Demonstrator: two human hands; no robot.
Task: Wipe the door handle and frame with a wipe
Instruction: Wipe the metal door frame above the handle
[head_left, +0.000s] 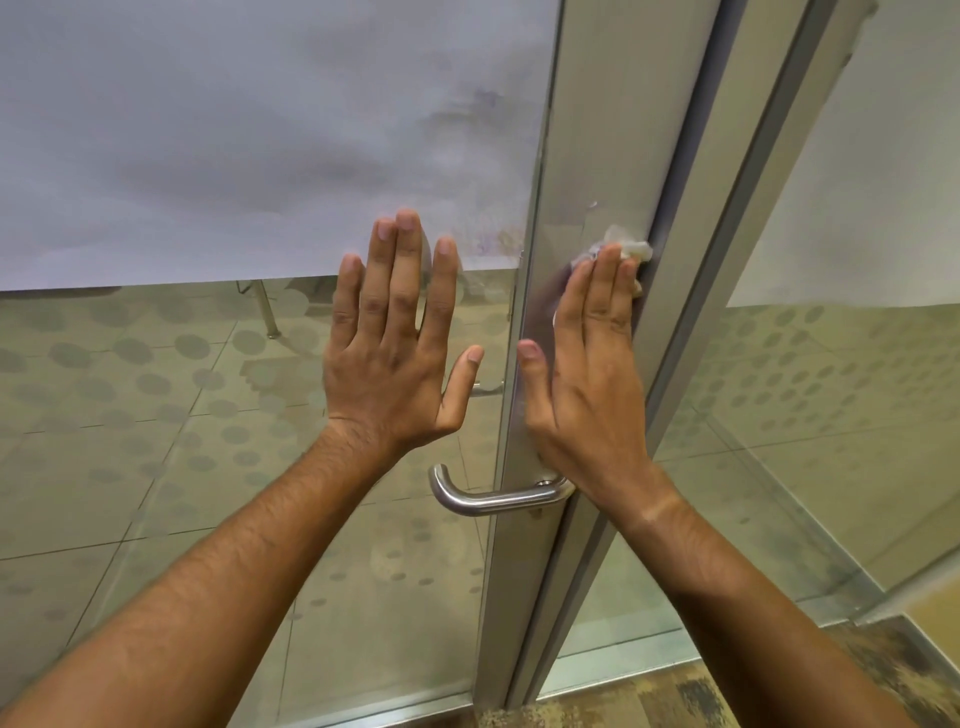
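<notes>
A glass door has a brushed aluminium frame (597, 130) running up the middle of the head view. My right hand (587, 374) lies flat against this frame, pressing a crumpled white wipe (631, 248) under its fingertips, well above the handle. The steel lever handle (483, 498) sticks out leftward from the frame, just below my right wrist. My left hand (392, 343) is spread flat on the glass pane to the left of the frame, holding nothing.
The upper glass (260, 130) carries frosted film; the lower glass shows a tiled floor beyond. A second frame post and glass panel (857, 338) stand to the right. Patterned carpet (675, 696) lies at the door's foot.
</notes>
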